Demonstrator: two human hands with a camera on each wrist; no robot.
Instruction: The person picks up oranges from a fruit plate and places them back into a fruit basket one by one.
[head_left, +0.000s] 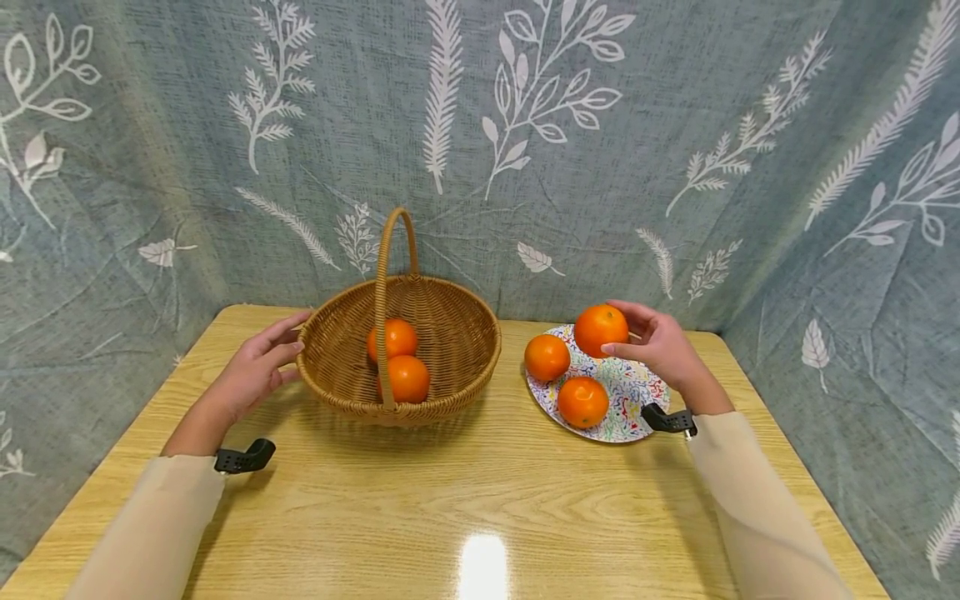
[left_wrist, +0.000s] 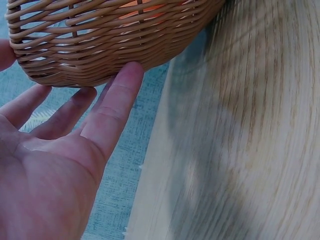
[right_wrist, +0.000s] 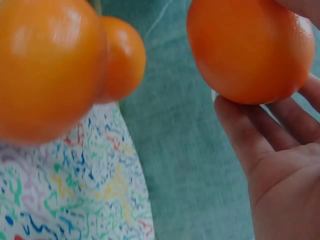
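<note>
My right hand (head_left: 660, 346) holds an orange (head_left: 600, 330) above the plate, thumb on the near side and fingers round the back. Two more oranges lie on the left part of the patterned plate (head_left: 630, 400): one orange (head_left: 547, 357) further back, one orange (head_left: 582, 402) nearer. The fingertips of my left hand (head_left: 251, 371) touch the left side of a brown wicker basket (head_left: 457, 333). Seen from the left wrist, these fingers (left_wrist: 112, 110) are spread against its woven wall. Inside the basket sit two oranges, the front orange (head_left: 407, 379) partly behind the tall handle (head_left: 382, 317).
Basket and plate stand side by side at the back of a light wooden table (head_left: 390, 508). A grey-green curtain (head_left: 465, 225) with white leaf prints hangs close behind them and along both sides. Each wrist wears a black camera mount.
</note>
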